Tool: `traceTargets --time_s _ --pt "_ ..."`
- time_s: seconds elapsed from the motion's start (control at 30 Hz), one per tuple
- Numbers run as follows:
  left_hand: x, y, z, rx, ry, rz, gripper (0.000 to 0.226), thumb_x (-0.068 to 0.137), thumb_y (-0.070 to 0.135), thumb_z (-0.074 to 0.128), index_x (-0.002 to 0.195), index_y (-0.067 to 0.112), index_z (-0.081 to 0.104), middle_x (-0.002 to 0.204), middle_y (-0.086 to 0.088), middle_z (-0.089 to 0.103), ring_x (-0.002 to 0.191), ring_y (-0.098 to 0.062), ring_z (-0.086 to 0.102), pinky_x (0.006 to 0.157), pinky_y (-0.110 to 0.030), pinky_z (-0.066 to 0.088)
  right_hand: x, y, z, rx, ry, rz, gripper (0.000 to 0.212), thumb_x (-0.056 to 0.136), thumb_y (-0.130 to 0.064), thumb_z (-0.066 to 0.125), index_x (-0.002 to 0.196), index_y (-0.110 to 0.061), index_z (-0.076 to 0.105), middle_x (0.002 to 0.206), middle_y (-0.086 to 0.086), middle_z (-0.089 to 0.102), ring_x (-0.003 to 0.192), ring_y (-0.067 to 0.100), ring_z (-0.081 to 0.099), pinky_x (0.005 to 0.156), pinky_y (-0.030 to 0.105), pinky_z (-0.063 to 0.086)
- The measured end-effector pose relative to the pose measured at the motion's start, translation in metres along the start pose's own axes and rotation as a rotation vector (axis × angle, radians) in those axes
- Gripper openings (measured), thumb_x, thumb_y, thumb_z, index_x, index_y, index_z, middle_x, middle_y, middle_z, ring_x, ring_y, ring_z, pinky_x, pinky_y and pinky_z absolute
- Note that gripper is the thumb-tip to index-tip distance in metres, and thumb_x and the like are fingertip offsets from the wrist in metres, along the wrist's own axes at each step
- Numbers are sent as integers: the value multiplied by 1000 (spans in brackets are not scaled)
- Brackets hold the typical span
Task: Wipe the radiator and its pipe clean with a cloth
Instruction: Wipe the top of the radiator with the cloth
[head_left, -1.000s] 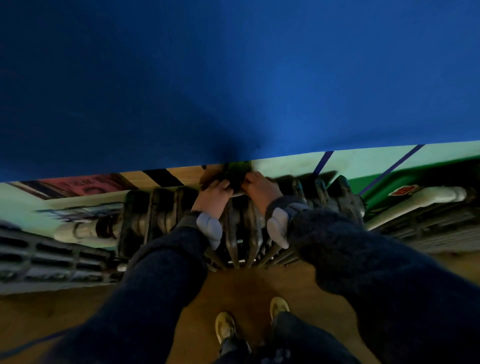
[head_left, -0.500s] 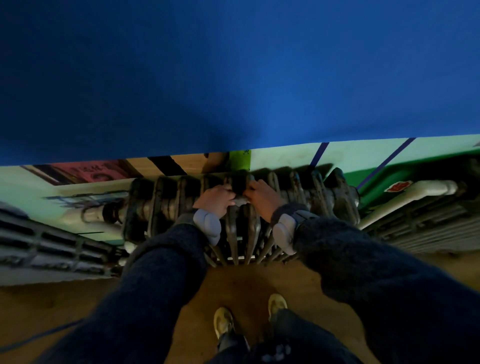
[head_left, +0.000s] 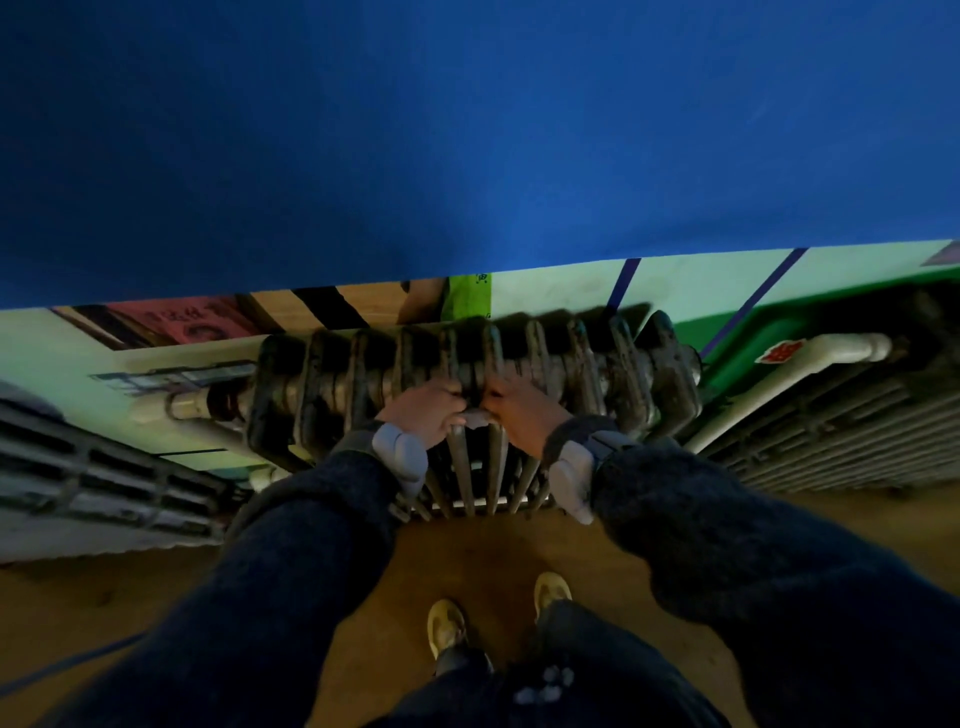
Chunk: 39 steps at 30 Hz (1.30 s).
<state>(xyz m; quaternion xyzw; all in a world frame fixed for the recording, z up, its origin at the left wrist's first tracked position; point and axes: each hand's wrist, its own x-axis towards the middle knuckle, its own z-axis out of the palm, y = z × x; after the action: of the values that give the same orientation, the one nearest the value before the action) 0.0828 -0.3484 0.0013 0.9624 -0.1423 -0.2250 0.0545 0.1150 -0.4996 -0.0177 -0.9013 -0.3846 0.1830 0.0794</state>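
A dark, grimy cast-iron radiator (head_left: 322, 384) with several upright ribs stands against the wall below me. My left hand (head_left: 423, 415) and my right hand (head_left: 522, 413) grip a small pale grey cloth (head_left: 475, 417) between them, stretched over the front top of a middle rib. Most of the cloth is hidden inside my fists. A pale pipe (head_left: 174, 408) joins the radiator on the left, and another pale pipe (head_left: 831, 356) runs off to the right.
Slatted grey covers run along the floor at left (head_left: 78, 483) and right (head_left: 841, 431). A blue surface (head_left: 467, 130) fills the upper view above the radiator. My shoes (head_left: 447, 626) stand on the brown floor close to the radiator.
Both hands with the cloth have slid from the back top of the radiator, near the wall, down toward the front of the ribs. The camera view has shifted slightly.
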Motion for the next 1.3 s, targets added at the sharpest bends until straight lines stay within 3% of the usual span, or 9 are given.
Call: traceTargets --time_s 0.23,0.3,0.5,0.6,0.67,0.77,0.87,1.03,1.3 --pt "17 8 -34 34 -132 35 26 99 16 40 101 -3 58 119 -15 51 105 -28 51 83 -32 36 -1 14 -27 108 -74 9 30 96 -12 46 121 1 56 132 14 48 116 27 48 87 25 28" --pt "22 11 -41 45 -100 47 25 99 17 38 96 0 55 117 -17 49 102 -29 51 81 -33 35 1 22 -36 107 -68 41 29 96 -12 46 118 3 57 127 17 50 112 28 50 85 25 29" --pt "47 15 -58 134 41 32 29 102 21 32 108 -1 50 122 -12 45 101 -30 51 71 -33 33 11 51 -65 71 10 82 30 96 -10 44 121 0 57 124 20 49 114 29 47 90 25 27" --pt "61 20 -64 238 132 -58 26 102 17 32 120 5 46 132 -11 40 104 -30 54 67 -34 36 23 64 -74 42 143 69 26 89 -1 50 111 0 64 112 24 56 102 34 56 87 27 39" --pt "70 24 -64 274 184 -105 28 100 11 33 127 8 43 138 -10 34 110 -31 51 70 -35 41 28 69 -79 73 202 71 30 86 3 51 113 -1 65 116 25 56 105 37 55 89 28 41" --pt "84 25 -64 262 204 -144 32 98 8 33 128 7 43 140 -11 32 117 -30 46 82 -37 42 33 79 -82 25 142 109 37 95 -9 43 131 -9 50 135 17 43 123 30 41 99 26 24" --pt "91 23 -57 213 182 -149 30 98 7 34 126 5 44 140 -11 33 117 -30 46 83 -36 41 38 82 -75 12 112 114 38 96 -11 41 134 -12 48 132 18 43 122 28 41 96 22 23" --pt "100 17 -37 25 169 -207 24 98 13 41 120 4 48 133 -10 40 123 -26 39 90 -32 37 42 83 -56 37 69 173 36 94 -8 42 127 -12 56 127 15 43 117 30 41 98 30 28" --pt "83 24 -31 0 152 -157 26 100 18 37 119 5 49 130 -9 43 120 -25 38 91 -30 32 25 77 -45 35 84 132 39 96 -10 42 134 -15 47 135 10 37 125 27 31 98 24 20"
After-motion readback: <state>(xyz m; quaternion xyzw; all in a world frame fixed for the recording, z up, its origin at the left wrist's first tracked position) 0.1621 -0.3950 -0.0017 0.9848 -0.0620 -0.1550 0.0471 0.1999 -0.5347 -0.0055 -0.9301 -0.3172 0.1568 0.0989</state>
